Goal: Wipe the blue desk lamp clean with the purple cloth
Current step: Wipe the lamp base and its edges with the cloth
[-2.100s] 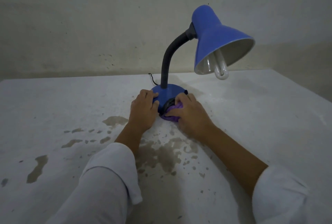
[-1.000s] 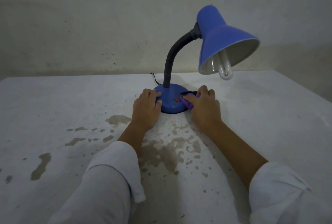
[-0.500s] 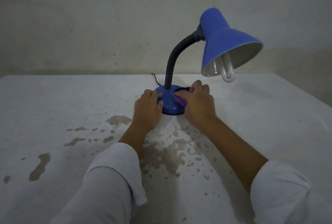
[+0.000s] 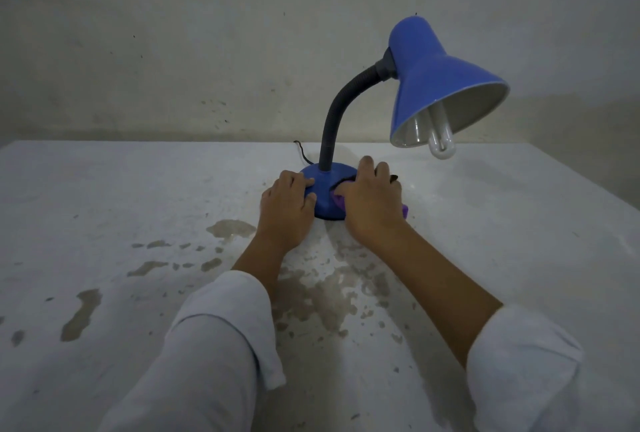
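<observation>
The blue desk lamp stands upright on the table, its round blue base (image 4: 325,192) in the middle, a grey bendy neck (image 4: 337,113) rising to the blue shade (image 4: 433,75) at upper right, with a white bulb (image 4: 441,141) inside. My left hand (image 4: 285,210) rests on the left side of the base, fingers curled over its edge. My right hand (image 4: 372,206) presses the purple cloth (image 4: 339,201) against the right side of the base. Most of the cloth is hidden under that hand; a purple corner shows at its right.
The white table (image 4: 138,206) has worn brown patches (image 4: 228,227) in front of the lamp and to the left. A dark cord (image 4: 301,153) runs from behind the base. A stained wall (image 4: 173,51) stands close behind the table's far edge.
My right hand has moved the cloth around the base, from its front over the top to its right side. My left hand has stayed on the left of the base.
</observation>
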A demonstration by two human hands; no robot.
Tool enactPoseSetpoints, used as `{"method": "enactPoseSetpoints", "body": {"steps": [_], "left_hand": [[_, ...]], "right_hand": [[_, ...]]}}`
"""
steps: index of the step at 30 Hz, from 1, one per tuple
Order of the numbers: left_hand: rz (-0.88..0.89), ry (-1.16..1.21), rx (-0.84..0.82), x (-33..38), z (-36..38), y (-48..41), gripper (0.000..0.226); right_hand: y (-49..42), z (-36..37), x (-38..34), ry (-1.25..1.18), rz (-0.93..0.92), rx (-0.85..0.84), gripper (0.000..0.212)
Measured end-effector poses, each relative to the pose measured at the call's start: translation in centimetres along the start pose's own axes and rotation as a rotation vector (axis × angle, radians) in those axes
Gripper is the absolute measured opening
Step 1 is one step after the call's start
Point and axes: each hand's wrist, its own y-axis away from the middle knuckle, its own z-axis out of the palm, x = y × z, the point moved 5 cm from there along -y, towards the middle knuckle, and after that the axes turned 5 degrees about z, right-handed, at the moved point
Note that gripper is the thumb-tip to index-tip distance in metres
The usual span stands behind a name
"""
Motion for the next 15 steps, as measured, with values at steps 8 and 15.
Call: {"method": "enactPoseSetpoints", "body": {"steps": [8,15], "left_hand": [[-0.013,0.013,-0.002,0.1,-0.1,0.0,0.035],[-0.022,0.017,-0.007,0.1,0.0,-0.2,0.035]], "right_hand": [[0.9,0.8,1.3,-0.018,-0.027,-0.044,0.051],[-1.6,-0.1,4.2,-0.313,0.207,-0.066,0.050]]}}
